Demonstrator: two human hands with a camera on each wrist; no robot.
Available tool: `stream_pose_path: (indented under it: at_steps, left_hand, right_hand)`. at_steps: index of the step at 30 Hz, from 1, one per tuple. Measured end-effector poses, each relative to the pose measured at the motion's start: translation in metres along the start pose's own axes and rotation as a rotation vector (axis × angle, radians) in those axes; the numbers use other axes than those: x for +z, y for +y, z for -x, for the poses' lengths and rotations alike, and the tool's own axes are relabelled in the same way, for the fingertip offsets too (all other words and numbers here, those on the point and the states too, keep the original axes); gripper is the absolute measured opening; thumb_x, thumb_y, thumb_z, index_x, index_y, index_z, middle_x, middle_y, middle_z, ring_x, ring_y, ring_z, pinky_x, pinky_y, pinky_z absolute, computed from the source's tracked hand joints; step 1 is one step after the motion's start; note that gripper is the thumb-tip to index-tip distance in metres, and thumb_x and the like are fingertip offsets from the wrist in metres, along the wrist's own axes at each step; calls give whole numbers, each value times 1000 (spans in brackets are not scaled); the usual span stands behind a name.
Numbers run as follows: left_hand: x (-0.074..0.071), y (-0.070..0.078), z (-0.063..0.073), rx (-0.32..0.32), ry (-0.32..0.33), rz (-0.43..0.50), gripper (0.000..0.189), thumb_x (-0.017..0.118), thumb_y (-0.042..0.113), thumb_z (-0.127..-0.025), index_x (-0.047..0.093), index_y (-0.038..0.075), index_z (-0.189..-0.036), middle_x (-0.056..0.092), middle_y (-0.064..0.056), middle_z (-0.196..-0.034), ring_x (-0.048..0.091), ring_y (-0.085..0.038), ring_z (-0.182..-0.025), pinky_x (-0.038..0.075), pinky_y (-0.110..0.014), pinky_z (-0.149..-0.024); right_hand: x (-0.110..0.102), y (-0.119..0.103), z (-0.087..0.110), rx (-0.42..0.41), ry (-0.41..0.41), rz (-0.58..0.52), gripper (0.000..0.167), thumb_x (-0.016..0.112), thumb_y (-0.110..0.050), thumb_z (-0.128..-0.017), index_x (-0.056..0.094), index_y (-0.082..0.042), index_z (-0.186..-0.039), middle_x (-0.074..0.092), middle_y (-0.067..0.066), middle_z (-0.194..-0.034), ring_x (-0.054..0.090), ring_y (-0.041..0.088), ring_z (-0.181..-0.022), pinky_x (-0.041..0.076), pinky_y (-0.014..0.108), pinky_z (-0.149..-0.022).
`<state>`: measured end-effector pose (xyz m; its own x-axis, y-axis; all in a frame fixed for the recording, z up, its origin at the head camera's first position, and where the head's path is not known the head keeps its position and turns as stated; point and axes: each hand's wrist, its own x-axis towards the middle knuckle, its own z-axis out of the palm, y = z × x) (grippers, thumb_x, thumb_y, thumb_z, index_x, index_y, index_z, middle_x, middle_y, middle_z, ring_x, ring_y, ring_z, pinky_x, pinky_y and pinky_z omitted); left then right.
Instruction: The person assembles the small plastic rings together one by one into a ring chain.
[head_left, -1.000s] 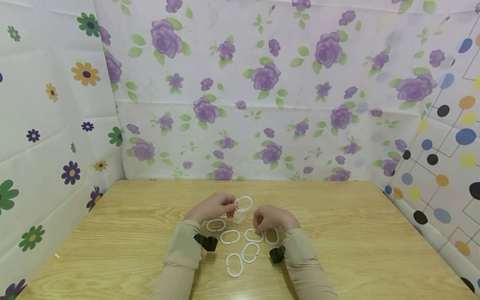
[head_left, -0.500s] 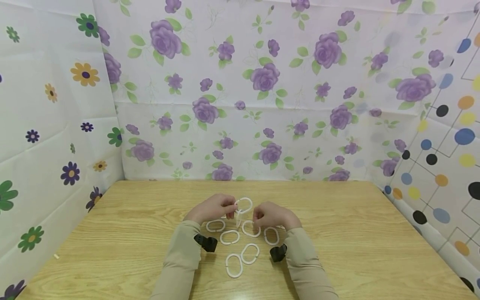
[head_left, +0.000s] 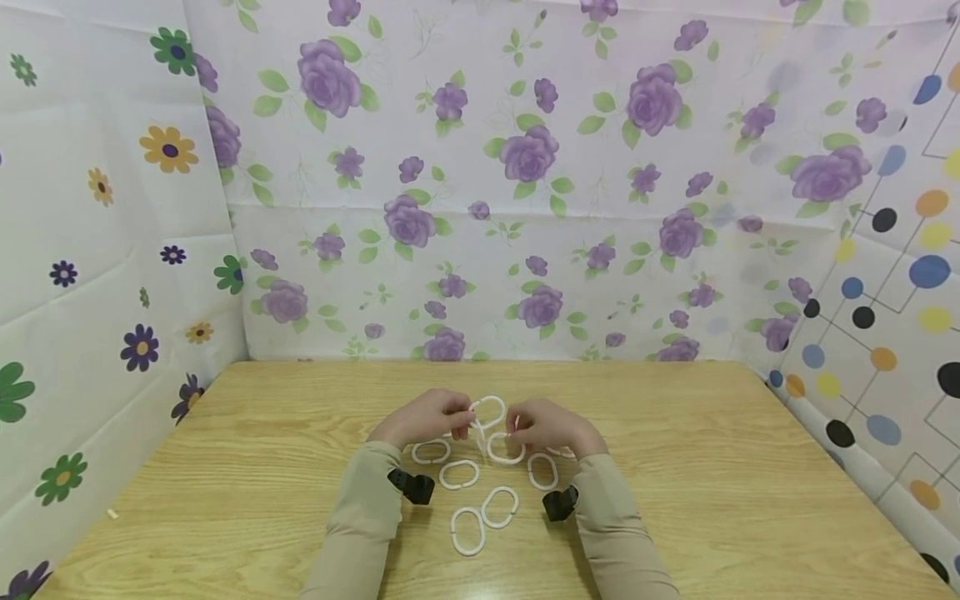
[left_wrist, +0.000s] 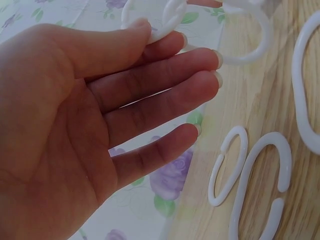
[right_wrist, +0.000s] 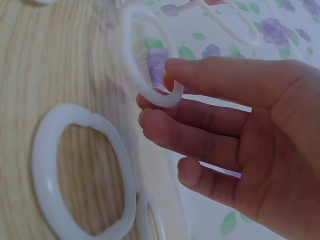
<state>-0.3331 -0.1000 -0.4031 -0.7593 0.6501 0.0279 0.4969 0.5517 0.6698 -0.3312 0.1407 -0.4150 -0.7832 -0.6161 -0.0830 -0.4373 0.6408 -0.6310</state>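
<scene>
Thumb and forefinger of my left hand (head_left: 429,415) pinch a white, open-ended plastic oval link (left_wrist: 175,19) above the table. From it hangs a second white link (head_left: 480,440), hooked through the first. The left hand's other fingers stay extended, apart from the links. To the right, my right hand (head_left: 551,423) pinches another oval link (right_wrist: 129,55) by its lower end between thumb and fingertips. This link is raised in front of the hanging pair, its small gap not plainly visible.
Several more white links lie on the wooden table (head_left: 675,467): one link (head_left: 431,463) by the left wrist, one link (head_left: 547,488) by the right, a link (head_left: 468,553) nearer the front. A small pale piece (head_left: 112,513) lies far left. Patterned cloth (head_left: 480,275) walls the back and sides.
My right hand has picked a link up off the table and lifted it up toward the hanging pair. The left hand has stayed nearly in place; its hanging link has swung downward.
</scene>
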Motion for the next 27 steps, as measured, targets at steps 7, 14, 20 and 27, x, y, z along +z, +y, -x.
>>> stream_pose_path:
  at_steps: [7, 14, 20, 27]
  left_hand:
    - [0, 0, 2, -18, 2, 3, 27, 48, 18, -103, 65, 0, -92, 69, -9, -82, 64, -21, -76, 50, -29, -71]
    - [0, 1, 2, -18, 0, 4, 27, 48, 18, -103, 65, 0, -92, 68, -8, -82, 65, -23, -77, 50, -30, -71]
    - [0, -1, 1, -19, -11, 0, 29, 45, 20, -104, 64, 2, -93, 67, -6, -82, 64, -19, -76, 50, -29, -72]
    - [1, -2, 0, -9, -20, 8, 30, 42, 18, -105, 62, 1, -92, 67, -6, -82, 63, -20, -76, 50, -31, -73]
  right_hand:
    - [-4, 3, 2, -34, 0, -1, 5, 61, -10, -94, 61, -9, -89, 68, 14, -76, 64, 26, -64, 46, 25, -58]
    - [-7, 4, 4, -51, 44, -6, 10, 54, -3, -95, 63, -4, -100, 65, 11, -80, 62, 24, -68, 50, 29, -62]
    - [-12, 4, 6, -92, 141, 60, 13, 56, -3, -95, 66, -7, -101, 69, 10, -91, 61, 13, -77, 49, 27, -69]
    - [-17, 0, 8, -139, 206, -2, 12, 57, -6, -96, 68, -7, -101, 69, 13, -95, 63, 23, -84, 50, 25, -71]
